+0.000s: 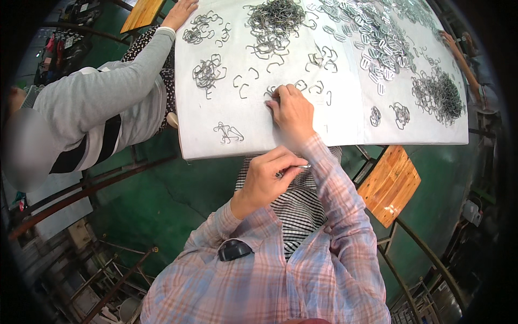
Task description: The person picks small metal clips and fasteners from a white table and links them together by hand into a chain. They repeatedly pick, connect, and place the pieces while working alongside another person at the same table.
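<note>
Head view: left hand [265, 177] pinches a small silvery metal piece [306, 166] beyond the white tabletop's [302, 148] near edge, where slack fingers could drop it; right hand [294, 110], grip unclear, curls over bent grey wire hooks [319, 86] on top.

Brightly lit white tabletop [345, 110], glare on wooden seat [389, 183], curved fisheye edges, black vignetted corners

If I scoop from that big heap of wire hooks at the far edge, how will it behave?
The heap of wire hooks will probably lift in tangled clumps, since its bent pieces overlap. The pieces look stiff, holding their open bends. Pushed, it may shed strays from its ragged edge.
</note>
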Motion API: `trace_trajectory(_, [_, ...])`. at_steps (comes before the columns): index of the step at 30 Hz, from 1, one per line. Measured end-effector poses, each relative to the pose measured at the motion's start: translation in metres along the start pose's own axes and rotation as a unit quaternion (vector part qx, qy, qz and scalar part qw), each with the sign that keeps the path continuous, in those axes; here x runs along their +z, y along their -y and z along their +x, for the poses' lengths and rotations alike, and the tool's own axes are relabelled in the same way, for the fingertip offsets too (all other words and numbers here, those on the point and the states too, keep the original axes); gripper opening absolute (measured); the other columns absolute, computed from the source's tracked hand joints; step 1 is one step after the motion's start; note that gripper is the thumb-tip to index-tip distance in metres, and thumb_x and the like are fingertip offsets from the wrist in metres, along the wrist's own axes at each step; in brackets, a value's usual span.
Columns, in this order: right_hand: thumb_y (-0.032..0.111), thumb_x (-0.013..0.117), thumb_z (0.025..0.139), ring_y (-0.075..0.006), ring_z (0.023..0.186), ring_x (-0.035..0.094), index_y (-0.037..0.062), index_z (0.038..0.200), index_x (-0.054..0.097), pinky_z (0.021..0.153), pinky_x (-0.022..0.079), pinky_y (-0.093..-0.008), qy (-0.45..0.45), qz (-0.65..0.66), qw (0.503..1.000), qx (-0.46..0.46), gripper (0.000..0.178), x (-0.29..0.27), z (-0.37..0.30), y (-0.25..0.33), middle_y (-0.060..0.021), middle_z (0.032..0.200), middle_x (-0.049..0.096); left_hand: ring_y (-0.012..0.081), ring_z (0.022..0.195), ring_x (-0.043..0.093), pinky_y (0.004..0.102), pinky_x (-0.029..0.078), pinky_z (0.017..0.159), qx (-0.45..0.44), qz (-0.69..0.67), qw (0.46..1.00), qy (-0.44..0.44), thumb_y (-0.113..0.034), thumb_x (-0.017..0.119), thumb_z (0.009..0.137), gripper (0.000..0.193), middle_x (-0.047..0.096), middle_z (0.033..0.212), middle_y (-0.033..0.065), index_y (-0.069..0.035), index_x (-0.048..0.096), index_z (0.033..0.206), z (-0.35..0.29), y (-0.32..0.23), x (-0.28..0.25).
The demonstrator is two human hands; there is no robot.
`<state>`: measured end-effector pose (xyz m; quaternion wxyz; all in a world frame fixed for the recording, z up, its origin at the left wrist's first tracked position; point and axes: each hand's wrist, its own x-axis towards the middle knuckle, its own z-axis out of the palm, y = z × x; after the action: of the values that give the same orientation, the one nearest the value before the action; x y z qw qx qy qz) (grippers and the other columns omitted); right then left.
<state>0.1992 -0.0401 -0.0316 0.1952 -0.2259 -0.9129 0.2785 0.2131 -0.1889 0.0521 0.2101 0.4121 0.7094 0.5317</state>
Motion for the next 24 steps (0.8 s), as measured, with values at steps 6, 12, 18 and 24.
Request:
trace_trajectory(6, [0.009,0.064,0.083,-0.0331,0.083,0.064,0.0026,0.092,0.054,0.065,0.051,-0.0430,0.095,-0.095,0.991,-0.030,0.015,0.006,0.011,0.010,-0.0144,0.088,0.061,0.0165,0.069,0.065,0.0260,0.050,0.059,0.027,-0.016,0.999,-0.005,0.007,0.074,0.075,0.022,0.067,0.082,0.0078,-0.003,0.075,0.095,-0.005,0.008,-0.004])
trace_trajectory(12, [0.000,0.045,0.085,-0.0403,0.078,0.063,0.0010,0.100,0.047,0.066,0.051,-0.0474,0.074,0.028,0.997,-0.021,0.015,-0.027,-0.021,-0.018,-0.0224,0.089,0.060,0.0217,0.077,0.067,0.0301,0.054,0.066,0.025,-0.009,1.000,0.010,0.008,0.072,0.076,0.018,0.068,0.088,0.0105,-0.001,0.072,0.092,-0.001,0.004,0.001])
trace_trajectory(18, [-0.001,0.066,0.085,-0.0232,0.072,0.068,-0.0013,0.094,0.069,0.065,0.053,-0.0322,-0.026,0.212,0.974,0.070,0.010,-0.119,-0.058,0.003,-0.0131,0.082,0.067,0.0200,0.080,0.068,0.0287,0.055,0.071,-0.035,-0.056,0.998,0.009,0.010,0.068,0.079,0.017,0.068,0.090,0.0115,0.001,0.068,0.093,-0.003,0.005,0.007])
trace_trajectory(24, [0.002,0.073,0.085,-0.0128,0.075,0.067,-0.0019,0.091,0.070,0.065,0.053,-0.0256,-0.028,0.375,0.917,0.131,0.009,-0.147,-0.119,0.028,-0.0085,0.085,0.071,0.0152,0.085,0.067,0.0263,0.054,0.076,-0.074,-0.150,0.985,-0.037,0.009,0.068,0.084,0.014,0.067,0.093,0.0099,0.005,0.066,0.097,-0.010,0.005,0.014])
